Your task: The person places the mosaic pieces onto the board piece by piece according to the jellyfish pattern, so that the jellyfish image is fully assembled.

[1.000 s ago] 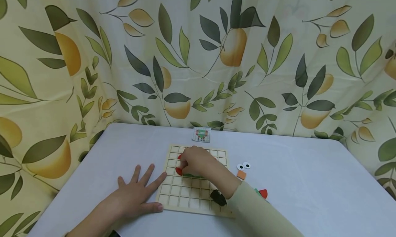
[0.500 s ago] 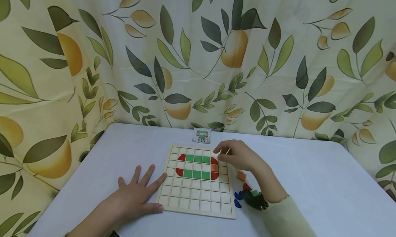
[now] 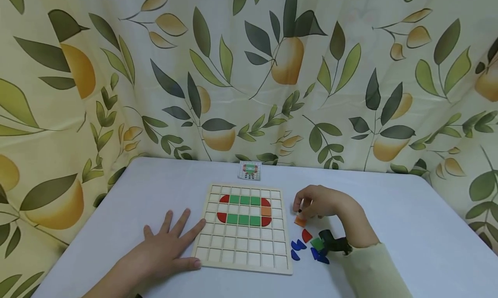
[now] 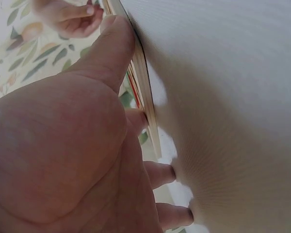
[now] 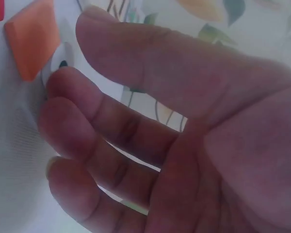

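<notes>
My left hand lies with fingers spread on the table, index fingertip and thumb at the left edge of a wooden grid board. On the board, red quarter-rounds, green squares and an orange square form most of a ring. Right of the board my right hand reaches down with bent fingers. In the right wrist view, its index fingertip is right at a white eye disc, beside a loose orange square. A gap shows between thumb and index finger.
Below the right hand lie a red quarter-round, a green square and several blue pieces. A small picture card rests behind the board. A leaf-patterned curtain hangs at the table's far side.
My right hand has left the board's ring of pieces and moved right, down to the loose pieces on the table. An orange square now shows in the ring. The left hand has stayed put.
</notes>
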The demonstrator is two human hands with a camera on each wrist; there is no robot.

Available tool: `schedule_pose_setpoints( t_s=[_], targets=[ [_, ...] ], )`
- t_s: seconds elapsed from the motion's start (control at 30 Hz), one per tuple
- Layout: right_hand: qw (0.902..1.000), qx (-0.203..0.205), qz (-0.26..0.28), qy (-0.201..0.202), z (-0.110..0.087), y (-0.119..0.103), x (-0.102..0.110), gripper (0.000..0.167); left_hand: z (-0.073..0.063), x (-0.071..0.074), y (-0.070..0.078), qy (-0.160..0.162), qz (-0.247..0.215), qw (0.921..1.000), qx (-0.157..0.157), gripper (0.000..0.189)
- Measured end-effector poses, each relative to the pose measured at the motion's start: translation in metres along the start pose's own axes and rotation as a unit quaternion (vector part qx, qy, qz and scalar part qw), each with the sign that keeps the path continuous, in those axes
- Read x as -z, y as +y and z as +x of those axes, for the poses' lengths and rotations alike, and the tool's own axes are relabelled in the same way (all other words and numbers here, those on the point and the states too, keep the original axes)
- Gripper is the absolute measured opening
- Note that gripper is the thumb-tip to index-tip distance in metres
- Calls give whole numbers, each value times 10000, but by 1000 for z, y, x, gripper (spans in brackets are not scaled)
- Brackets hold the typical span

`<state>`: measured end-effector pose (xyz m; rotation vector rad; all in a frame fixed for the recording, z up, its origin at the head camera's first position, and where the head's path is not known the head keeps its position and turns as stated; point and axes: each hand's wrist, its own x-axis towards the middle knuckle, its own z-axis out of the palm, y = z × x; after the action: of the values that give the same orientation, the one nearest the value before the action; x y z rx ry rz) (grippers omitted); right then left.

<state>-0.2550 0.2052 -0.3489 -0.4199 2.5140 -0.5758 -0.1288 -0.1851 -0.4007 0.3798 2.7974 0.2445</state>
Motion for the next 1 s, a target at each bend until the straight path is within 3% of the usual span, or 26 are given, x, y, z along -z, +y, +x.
schedule_pose_setpoints(
  t_s=[0.23, 0.77, 1.0],
  targets=[
    [9993, -361, -20, 77, 1, -8, -8, 17, -1, 0, 0, -6, -12, 10000, 3, 95],
    [9976, -320, -565, 226, 5, -7, -15, 24, 1, 0, 2, -49, -17, 10000, 24, 95],
    [9990, -433, -122, -78, 5, -10, -16, 24, 0, 1, 2, 8, 22, 10000, 19, 95]
  ],
)
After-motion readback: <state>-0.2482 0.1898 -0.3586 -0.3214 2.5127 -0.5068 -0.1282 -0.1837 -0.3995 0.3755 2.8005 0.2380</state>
